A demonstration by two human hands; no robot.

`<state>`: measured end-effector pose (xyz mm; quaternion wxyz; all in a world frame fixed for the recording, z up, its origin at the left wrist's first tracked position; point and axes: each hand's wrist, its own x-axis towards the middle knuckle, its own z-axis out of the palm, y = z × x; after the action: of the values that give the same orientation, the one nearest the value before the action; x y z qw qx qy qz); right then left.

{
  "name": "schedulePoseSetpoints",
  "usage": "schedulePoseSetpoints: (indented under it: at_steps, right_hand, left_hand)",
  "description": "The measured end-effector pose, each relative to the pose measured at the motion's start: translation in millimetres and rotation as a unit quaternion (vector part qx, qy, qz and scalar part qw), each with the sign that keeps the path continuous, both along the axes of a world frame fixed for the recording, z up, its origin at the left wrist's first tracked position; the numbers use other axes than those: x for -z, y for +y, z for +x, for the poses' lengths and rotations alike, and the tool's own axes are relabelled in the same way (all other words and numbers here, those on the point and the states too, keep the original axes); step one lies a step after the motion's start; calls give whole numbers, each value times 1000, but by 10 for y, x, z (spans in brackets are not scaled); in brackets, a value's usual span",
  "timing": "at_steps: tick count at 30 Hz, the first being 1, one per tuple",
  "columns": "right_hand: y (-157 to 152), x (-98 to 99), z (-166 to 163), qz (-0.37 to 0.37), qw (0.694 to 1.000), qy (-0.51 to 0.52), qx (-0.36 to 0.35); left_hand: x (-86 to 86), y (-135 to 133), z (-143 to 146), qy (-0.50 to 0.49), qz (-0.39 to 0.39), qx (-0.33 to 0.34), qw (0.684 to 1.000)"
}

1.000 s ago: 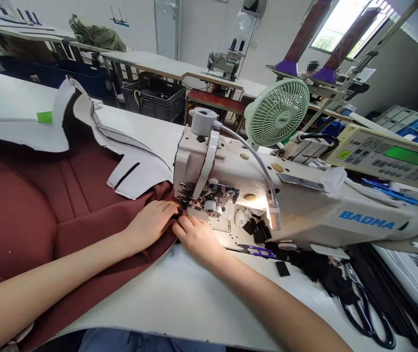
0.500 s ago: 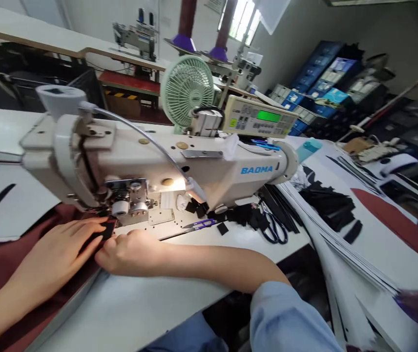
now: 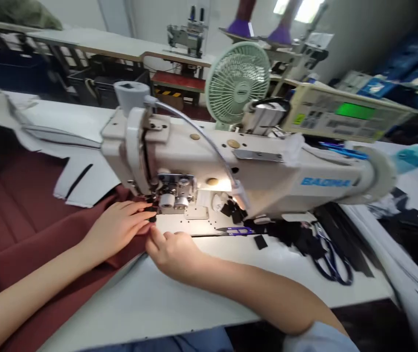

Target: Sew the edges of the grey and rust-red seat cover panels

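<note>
My left hand (image 3: 115, 227) lies on the maroon fabric (image 3: 29, 215), its fingertips reaching the small black strip (image 3: 152, 213) under the presser foot (image 3: 154, 199) of the BAOMA sewing machine (image 3: 201, 164). My right hand (image 3: 174, 252) rests on the white machine table (image 3: 128, 298), with its fingers curled at the fabric's edge just below the foot. The needle and the strip's end are partly hidden by the foot and my fingers. A white-backed panel (image 3: 84, 178) with a black slit lies beyond my left hand.
Purple thread snips (image 3: 238, 230), black offcuts (image 3: 289, 233) and blue-handled scissors (image 3: 331, 259) lie to the right of the needle. Behind the machine stand a green fan (image 3: 236, 83) and a control box (image 3: 344, 115). Another sewing machine (image 3: 187, 36) stands farther back.
The view has swung right and then partly back left. Both hands have stayed at the presser foot, and my right hand now sits slightly lower, nearer the table's front.
</note>
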<state>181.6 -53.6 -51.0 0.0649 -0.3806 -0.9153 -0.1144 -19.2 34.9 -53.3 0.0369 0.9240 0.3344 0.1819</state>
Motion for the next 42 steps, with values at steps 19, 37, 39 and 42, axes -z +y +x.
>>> schedulePoseSetpoints:
  at_steps: [19,37,39,42]
  right_hand:
    - [73,-319,-4,-129,989,-72,21]
    - [273,-203,29,-122,985,-94,73]
    - [257,-200,40,-112,986,-93,76]
    - [217,-205,57,-117,988,-83,65]
  left_hand:
    - [-85,-58,105,40,9,-36,999]
    - [-137,302,150,74,-36,-38,996]
    - [-152,330,120,52,-55,-17,997]
    - [-142,340,91,43,-70,0,997]
